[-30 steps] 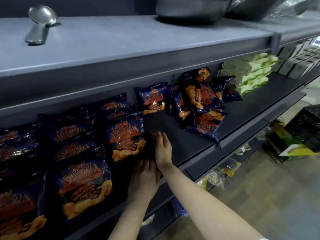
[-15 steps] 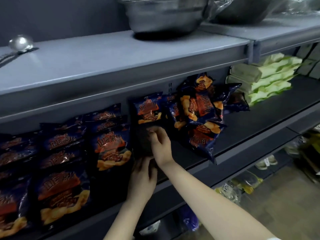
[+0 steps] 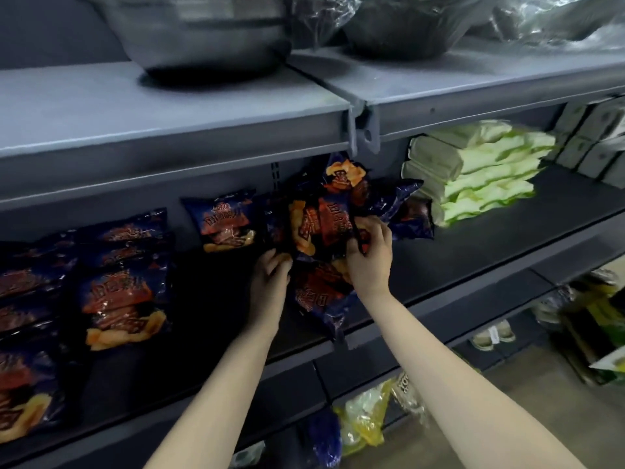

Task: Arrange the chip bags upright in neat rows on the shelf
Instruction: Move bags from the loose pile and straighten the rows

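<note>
Dark blue chip bags with red and orange print stand in rows (image 3: 123, 299) on the left of the dark shelf (image 3: 473, 245). One upright bag (image 3: 225, 220) stands alone at the back. A loose jumbled pile of the same bags (image 3: 324, 214) lies in the middle. My right hand (image 3: 370, 255) grips a bag in that pile at its right side. My left hand (image 3: 270, 282) touches the pile's lower left edge, fingers curled against a bag; a firm grip cannot be made out.
Stacked green-and-white packs (image 3: 473, 170) sit right of the pile, with grey boxes (image 3: 595, 140) further right. Metal bowls (image 3: 203, 32) rest on the upper shelf. Bags and crates stand on the floor and lower shelf at bottom right.
Both hands have left the gap beside the left rows and moved right onto the jumbled pile. The view has shifted right as well.
</note>
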A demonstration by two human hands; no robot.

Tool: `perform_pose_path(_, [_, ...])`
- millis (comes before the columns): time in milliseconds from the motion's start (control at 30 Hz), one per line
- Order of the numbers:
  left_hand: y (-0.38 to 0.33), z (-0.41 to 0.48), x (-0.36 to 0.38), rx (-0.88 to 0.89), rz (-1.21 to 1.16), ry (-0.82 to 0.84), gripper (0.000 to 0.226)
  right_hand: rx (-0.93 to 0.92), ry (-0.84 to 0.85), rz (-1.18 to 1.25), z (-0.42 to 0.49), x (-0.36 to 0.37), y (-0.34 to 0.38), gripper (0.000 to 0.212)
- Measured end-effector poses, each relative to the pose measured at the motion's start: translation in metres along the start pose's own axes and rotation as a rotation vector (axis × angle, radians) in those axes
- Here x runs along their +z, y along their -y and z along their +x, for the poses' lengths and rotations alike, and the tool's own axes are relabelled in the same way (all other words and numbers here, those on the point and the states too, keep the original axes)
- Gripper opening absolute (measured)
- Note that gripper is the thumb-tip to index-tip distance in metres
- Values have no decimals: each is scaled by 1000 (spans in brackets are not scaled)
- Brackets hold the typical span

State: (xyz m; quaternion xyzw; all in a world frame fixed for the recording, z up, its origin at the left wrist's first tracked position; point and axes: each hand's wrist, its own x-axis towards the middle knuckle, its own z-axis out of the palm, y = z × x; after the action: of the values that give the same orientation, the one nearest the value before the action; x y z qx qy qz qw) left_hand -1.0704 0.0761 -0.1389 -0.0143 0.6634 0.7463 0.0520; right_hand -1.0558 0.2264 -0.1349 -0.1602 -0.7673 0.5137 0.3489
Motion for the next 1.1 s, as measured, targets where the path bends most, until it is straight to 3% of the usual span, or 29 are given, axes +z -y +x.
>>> perform_pose_path(67, [-3, 7, 9, -170, -236, 8, 37, 3, 42, -23, 6, -4, -9, 36])
perform_pose_path(133, [-7, 11, 15, -237, -303, 17, 33, 42, 77, -10, 10, -5, -12, 39])
perform_pose_path(200, [-7, 15, 19, -241, -285, 34, 22, 83, 113, 6, 11, -6, -14, 40])
perform_pose_path(300, [-7, 20, 23, -239, -260, 37, 26, 45, 149, 20, 11, -10, -14, 42])
perform_pose_path(400, [-13, 20, 27, -187, -250, 41, 16, -51, 166, 43, 16, -16, -14, 48])
perform_pose_path(533, [-21, 10, 19, -119, -214, 40, 20, -58, 270, 200, 22, -19, 0, 43])
perform_pose_path(667, [-24, -7, -14, -77, -335, -15, 18, 57, 337, 469, 15, -3, 24, 36])
perform_pose_path(767, [-24, -23, -43, -69, -505, -101, 30, 200, 493, 616, -6, 22, 38, 31])
perform_pose_path(867, [-23, -41, -68, -83, -617, -206, 25, 405, 705, 818, -33, 54, 52, 29])
perform_pose_path(967, [-21, -59, -95, -55, -636, -303, 24, 473, 873, 805, -65, 85, 68, 30])
perform_pose_path(1100, [-21, -83, -128, 7, -633, -405, 20, 585, 925, 800, -101, 119, 82, 33])
